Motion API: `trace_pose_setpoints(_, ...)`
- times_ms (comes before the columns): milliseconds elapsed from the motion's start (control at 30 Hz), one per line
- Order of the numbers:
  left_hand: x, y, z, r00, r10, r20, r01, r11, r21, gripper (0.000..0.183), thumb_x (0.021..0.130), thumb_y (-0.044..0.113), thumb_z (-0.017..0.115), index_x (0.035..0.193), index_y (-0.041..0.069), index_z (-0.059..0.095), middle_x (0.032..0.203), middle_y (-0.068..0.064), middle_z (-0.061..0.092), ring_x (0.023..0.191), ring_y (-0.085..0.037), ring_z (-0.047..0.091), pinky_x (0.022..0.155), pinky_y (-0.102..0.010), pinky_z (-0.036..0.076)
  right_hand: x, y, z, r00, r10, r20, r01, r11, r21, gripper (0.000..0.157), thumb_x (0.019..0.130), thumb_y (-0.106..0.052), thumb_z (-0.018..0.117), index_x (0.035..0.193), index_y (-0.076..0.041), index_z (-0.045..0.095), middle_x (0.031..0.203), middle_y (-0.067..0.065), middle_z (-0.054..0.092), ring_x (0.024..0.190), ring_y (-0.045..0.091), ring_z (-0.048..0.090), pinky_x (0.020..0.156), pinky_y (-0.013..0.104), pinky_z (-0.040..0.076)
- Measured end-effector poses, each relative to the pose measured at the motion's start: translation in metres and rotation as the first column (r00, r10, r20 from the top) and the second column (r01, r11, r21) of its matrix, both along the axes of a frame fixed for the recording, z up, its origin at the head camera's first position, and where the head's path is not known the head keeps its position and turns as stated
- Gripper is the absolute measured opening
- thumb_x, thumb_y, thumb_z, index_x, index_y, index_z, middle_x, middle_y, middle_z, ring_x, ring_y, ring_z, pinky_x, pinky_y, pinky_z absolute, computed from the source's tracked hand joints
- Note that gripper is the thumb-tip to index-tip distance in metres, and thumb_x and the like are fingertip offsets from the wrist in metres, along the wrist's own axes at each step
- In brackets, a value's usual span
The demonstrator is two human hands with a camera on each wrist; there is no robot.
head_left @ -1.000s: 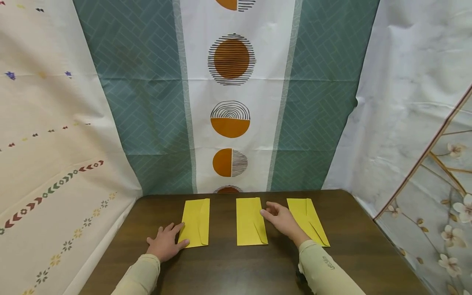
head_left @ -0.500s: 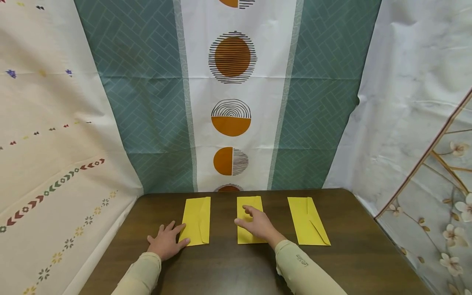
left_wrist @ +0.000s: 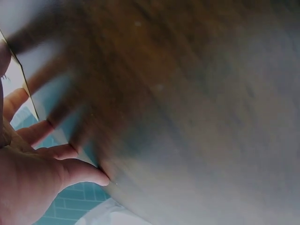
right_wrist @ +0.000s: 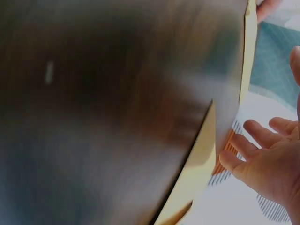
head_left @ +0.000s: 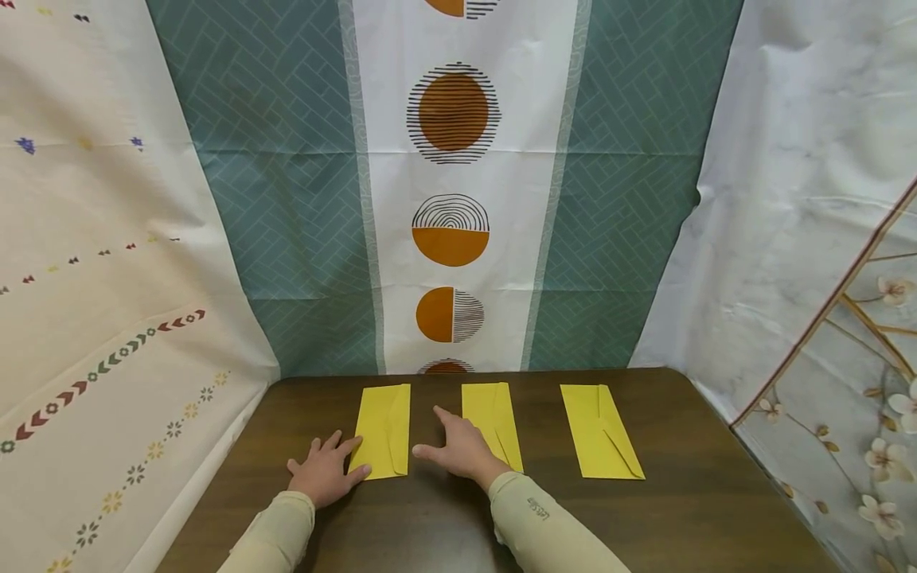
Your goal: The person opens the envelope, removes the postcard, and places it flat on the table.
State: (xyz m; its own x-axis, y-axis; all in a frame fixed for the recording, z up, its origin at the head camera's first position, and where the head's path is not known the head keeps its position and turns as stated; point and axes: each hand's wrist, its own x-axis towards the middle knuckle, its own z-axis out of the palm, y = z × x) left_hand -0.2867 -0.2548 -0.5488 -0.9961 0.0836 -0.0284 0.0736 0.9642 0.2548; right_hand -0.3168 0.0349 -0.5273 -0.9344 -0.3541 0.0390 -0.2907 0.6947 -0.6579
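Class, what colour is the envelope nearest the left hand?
Yellow rectangular paper envelope, clearest in the head view.

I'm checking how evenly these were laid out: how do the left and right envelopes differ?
The left hand lies partly over the edge of the left envelope; the right envelope has no hand over it. In the head view, the far end of the left envelope leans slightly right, while that of the right envelope leans left. Both are yellow and lie on the dark table.
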Motion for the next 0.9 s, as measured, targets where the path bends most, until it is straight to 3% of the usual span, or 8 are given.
trace_pose_setpoints(200, 0.0, -0.001, -0.001, 1.0, 0.001, 0.0, -0.001, 1.0, -0.003, 0.074, 0.096, 0.063, 0.069, 0.154, 0.02, 0.058, 0.163, -0.028, 0.045, 0.145, -0.069, 0.038, 0.098, -0.098, 0.025, 0.005, -0.023, -0.009, 0.999, 0.007, -0.047, -0.003, 0.995, 0.099, 0.096, 0.091, -0.059, 0.078, 0.163, -0.007, 0.041, 0.164, 0.015, 0.051, 0.15, 0.036, 0.051, 0.123, 0.059, 0.041)
trace_pose_setpoints(333, -0.001, -0.002, -0.002, 1.0, 0.0, 0.001, 0.0, 1.0, -0.007, 0.073, 0.096, 0.064, 0.068, 0.154, 0.02, 0.058, 0.164, -0.028, 0.045, 0.145, -0.069, 0.038, 0.098, -0.098, 0.024, 0.008, -0.037, -0.012, 0.995, 0.015, -0.102, 0.008, 0.976, 0.216, 0.1, 0.089, -0.062, 0.079, 0.163, -0.007, 0.041, 0.163, 0.016, 0.052, 0.15, 0.034, 0.052, 0.123, 0.058, 0.041)
trace_pose_setpoints(467, -0.001, -0.002, 0.0, 1.0, -0.004, 0.001, 0.004, 1.0, -0.005, 0.073, 0.096, 0.063, 0.069, 0.153, 0.019, 0.059, 0.163, -0.029, 0.046, 0.144, -0.069, 0.038, 0.097, -0.098, 0.024, 0.011, -0.048, -0.015, 0.989, 0.008, -0.151, 0.043, 0.942, 0.332, 0.109, 0.085, -0.069, 0.08, 0.164, -0.006, 0.039, 0.16, 0.018, 0.054, 0.148, 0.034, 0.054, 0.123, 0.055, 0.042)
trace_pose_setpoints(767, -0.002, -0.002, -0.004, 1.0, 0.002, -0.009, -0.002, 1.0, 0.011, 0.072, 0.096, 0.062, 0.069, 0.153, 0.02, 0.059, 0.162, -0.028, 0.047, 0.145, -0.067, 0.039, 0.097, -0.098, 0.025, 0.013, -0.066, -0.018, 0.989, -0.023, -0.147, 0.1, 0.836, 0.539, 0.132, 0.078, -0.093, 0.063, 0.169, -0.006, 0.024, 0.158, 0.018, 0.056, 0.146, 0.035, 0.055, 0.125, 0.05, 0.041)
trace_pose_setpoints(900, -0.002, -0.002, -0.006, 1.0, 0.004, -0.017, -0.004, 1.0, 0.005, 0.072, 0.096, 0.062, 0.07, 0.153, 0.02, 0.059, 0.162, -0.028, 0.047, 0.145, -0.067, 0.04, 0.097, -0.098, 0.025, 0.013, -0.071, -0.017, 0.99, -0.038, -0.133, 0.107, 0.821, 0.56, 0.132, 0.079, -0.095, 0.059, 0.169, -0.006, 0.024, 0.158, 0.018, 0.056, 0.146, 0.034, 0.055, 0.124, 0.047, 0.043)
